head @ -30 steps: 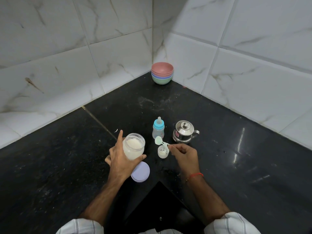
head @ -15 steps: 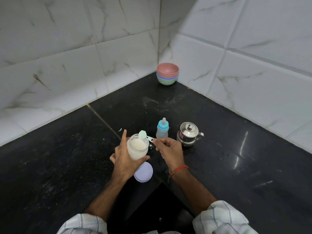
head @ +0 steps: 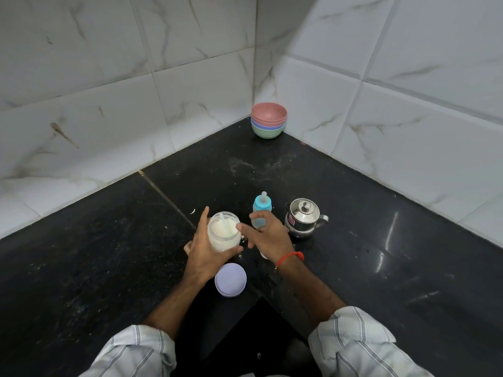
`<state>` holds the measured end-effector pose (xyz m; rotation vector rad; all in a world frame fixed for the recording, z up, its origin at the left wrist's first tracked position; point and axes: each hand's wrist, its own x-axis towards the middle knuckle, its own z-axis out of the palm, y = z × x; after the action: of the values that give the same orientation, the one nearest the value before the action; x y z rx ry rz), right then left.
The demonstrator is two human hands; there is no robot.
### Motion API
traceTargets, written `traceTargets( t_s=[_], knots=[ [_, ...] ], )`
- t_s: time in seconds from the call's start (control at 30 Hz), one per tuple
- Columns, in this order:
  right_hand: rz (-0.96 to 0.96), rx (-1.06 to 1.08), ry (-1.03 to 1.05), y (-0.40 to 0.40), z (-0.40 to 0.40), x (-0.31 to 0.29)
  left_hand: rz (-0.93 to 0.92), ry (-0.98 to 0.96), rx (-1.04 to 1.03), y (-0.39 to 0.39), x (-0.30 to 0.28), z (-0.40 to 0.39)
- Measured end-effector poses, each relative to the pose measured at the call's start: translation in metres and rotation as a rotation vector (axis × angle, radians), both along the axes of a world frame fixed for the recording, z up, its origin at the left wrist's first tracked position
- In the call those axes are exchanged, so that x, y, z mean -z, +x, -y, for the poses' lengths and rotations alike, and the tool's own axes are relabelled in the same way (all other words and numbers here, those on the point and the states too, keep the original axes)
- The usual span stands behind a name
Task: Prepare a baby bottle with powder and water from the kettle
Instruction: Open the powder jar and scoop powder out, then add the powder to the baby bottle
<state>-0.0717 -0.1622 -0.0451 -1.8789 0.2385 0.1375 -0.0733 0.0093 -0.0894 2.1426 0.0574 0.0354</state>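
Left hand (head: 206, 254) grasps the clear powder jar (head: 223, 232); right hand (head: 268, 235) released. Recap with the lilac round lid (head: 230, 279), keeping the jar level.

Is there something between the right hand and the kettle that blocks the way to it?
Nothing visible does. The right hand hovers open beside the powder jar, and the kettle stands just to its right on bare counter. The baby bottle stands behind the hand, not between the two.
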Motion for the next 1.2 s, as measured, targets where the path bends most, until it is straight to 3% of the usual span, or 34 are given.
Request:
traceTargets(
  t_s=[0.13,0.33,0.53,0.73,0.8,1.0,1.1,1.2],
  knots=[
    [0.065,0.139,-0.002,0.006,0.02,0.01,-0.029,-0.056,-0.101,0.006,0.015,-0.008],
    [0.188,0.214,-0.23,0.025,0.044,0.018,-0.025,-0.157,-0.167,0.019,0.027,-0.015],
    [0.186,0.105,-0.376,0.042,0.038,0.018,-0.049,-0.069,-0.158,0.022,0.023,-0.008],
    [0.134,-0.002,-0.362,0.057,0.027,0.024,-0.131,0.033,-0.166,0.001,0.021,-0.011],
    [0.151,-0.008,-0.411,0.063,0.027,0.026,-0.068,0.126,-0.197,-0.015,0.017,-0.007],
    [0.323,0.028,-0.405,0.049,0.033,0.007,0.384,0.274,-0.117,-0.051,-0.005,0.016],
    [0.43,0.048,-0.369,0.02,0.03,-0.015,0.42,0.311,0.017,-0.054,-0.021,0.034],
    [0.427,0.009,-0.24,-0.018,0.023,-0.028,0.325,0.347,0.057,-0.052,-0.034,0.049]
  ],
)
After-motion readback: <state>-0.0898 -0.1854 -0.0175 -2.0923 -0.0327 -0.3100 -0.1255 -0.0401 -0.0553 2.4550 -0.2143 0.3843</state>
